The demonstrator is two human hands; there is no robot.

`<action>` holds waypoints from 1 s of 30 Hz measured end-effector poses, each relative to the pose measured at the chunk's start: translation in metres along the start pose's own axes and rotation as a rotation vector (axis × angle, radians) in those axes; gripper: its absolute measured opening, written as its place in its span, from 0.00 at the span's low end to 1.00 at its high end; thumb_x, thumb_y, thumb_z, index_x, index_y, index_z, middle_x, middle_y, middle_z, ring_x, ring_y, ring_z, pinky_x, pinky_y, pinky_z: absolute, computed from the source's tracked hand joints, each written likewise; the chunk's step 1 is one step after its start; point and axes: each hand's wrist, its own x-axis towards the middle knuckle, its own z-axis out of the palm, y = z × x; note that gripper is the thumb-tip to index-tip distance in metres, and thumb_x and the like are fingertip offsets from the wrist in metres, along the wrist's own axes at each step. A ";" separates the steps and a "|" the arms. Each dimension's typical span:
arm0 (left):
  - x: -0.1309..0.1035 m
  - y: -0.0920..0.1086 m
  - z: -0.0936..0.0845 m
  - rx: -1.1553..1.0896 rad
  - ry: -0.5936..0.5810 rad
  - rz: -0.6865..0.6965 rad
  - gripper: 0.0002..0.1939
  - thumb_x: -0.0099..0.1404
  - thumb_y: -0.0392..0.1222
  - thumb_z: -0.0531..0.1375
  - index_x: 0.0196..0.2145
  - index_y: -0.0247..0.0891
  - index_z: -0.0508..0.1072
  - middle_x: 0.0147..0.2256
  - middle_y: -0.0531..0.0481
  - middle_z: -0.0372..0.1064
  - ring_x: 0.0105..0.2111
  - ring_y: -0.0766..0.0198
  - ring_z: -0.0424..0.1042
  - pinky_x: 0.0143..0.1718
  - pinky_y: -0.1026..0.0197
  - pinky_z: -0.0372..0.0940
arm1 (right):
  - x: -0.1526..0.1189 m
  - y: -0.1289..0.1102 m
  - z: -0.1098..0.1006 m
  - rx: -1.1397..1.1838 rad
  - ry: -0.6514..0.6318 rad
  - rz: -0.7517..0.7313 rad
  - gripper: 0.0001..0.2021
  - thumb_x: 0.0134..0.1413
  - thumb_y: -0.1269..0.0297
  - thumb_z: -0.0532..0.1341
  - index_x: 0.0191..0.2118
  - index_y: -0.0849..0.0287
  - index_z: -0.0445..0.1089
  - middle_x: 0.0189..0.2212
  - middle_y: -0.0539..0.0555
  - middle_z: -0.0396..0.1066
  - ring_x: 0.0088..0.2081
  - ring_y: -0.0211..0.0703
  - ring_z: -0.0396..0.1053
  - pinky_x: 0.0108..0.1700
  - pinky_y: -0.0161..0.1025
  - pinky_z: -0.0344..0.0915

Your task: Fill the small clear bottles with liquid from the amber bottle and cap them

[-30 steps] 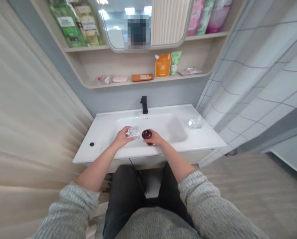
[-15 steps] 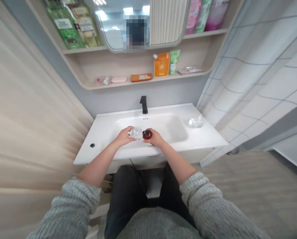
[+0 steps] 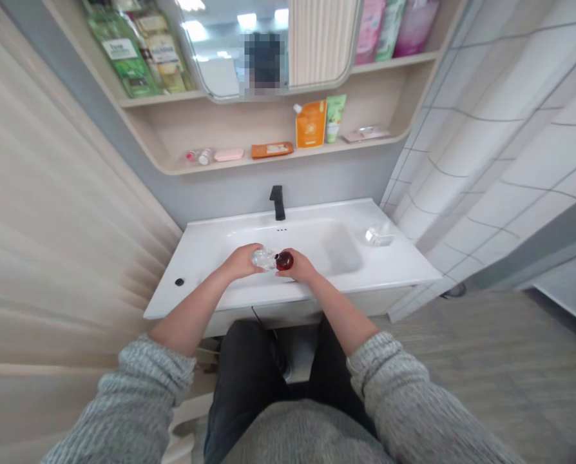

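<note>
Right hand (image 3: 299, 265) has tipped brown bottle (image 3: 285, 261) toward clear container (image 3: 261, 259)

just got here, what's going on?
A person stands at a sink, both hands over the basin. The left grip holds a clear container; the right grip holds a red-brown bottle, tilted with its neck toward the container. Whether they touch, or any liquid is flowing, I can't tell. Another clear object sits on the counter to the right.

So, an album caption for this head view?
At a white sink, left hand holds a clear container, right hand a reddish-brown bottle, close together.
</note>
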 end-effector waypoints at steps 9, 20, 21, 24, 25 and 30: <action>0.008 0.002 -0.007 0.184 -0.038 0.052 0.43 0.49 0.51 0.79 0.62 0.40 0.78 0.62 0.41 0.77 0.62 0.42 0.76 0.68 0.47 0.67 | 0.000 0.001 0.001 -0.033 0.014 -0.033 0.37 0.35 0.54 0.83 0.53 0.52 0.74 0.48 0.54 0.80 0.47 0.53 0.78 0.54 0.49 0.72; 0.012 0.014 -0.014 0.270 -0.081 0.084 0.42 0.50 0.49 0.78 0.63 0.39 0.78 0.62 0.40 0.77 0.61 0.43 0.77 0.67 0.48 0.68 | -0.001 -0.003 -0.002 -0.031 0.008 -0.043 0.35 0.37 0.55 0.83 0.53 0.53 0.73 0.47 0.54 0.80 0.47 0.52 0.78 0.52 0.47 0.71; 0.012 0.014 -0.014 0.278 -0.084 0.086 0.42 0.50 0.49 0.77 0.63 0.40 0.78 0.62 0.41 0.77 0.62 0.43 0.77 0.67 0.48 0.68 | -0.001 -0.003 -0.002 -0.032 0.008 -0.036 0.35 0.37 0.55 0.83 0.53 0.53 0.73 0.47 0.54 0.80 0.46 0.52 0.78 0.52 0.47 0.71; 0.012 0.015 -0.015 0.294 -0.089 0.096 0.41 0.51 0.49 0.77 0.63 0.40 0.77 0.62 0.41 0.77 0.62 0.45 0.76 0.68 0.49 0.67 | -0.002 -0.005 -0.002 -0.039 0.006 -0.022 0.35 0.36 0.54 0.83 0.52 0.53 0.73 0.47 0.53 0.80 0.47 0.53 0.78 0.52 0.47 0.71; 0.012 0.015 -0.015 0.297 -0.091 0.102 0.41 0.52 0.49 0.76 0.63 0.39 0.77 0.63 0.41 0.77 0.62 0.45 0.76 0.68 0.49 0.67 | -0.002 -0.006 -0.003 -0.039 0.004 -0.021 0.35 0.36 0.54 0.83 0.52 0.53 0.73 0.47 0.53 0.80 0.47 0.53 0.78 0.52 0.47 0.71; 0.013 0.017 -0.017 0.319 -0.097 0.123 0.42 0.52 0.50 0.76 0.64 0.38 0.77 0.62 0.39 0.77 0.61 0.44 0.77 0.67 0.49 0.68 | -0.003 -0.009 -0.003 -0.036 0.007 -0.014 0.35 0.37 0.55 0.83 0.53 0.54 0.73 0.48 0.54 0.80 0.47 0.53 0.78 0.53 0.48 0.72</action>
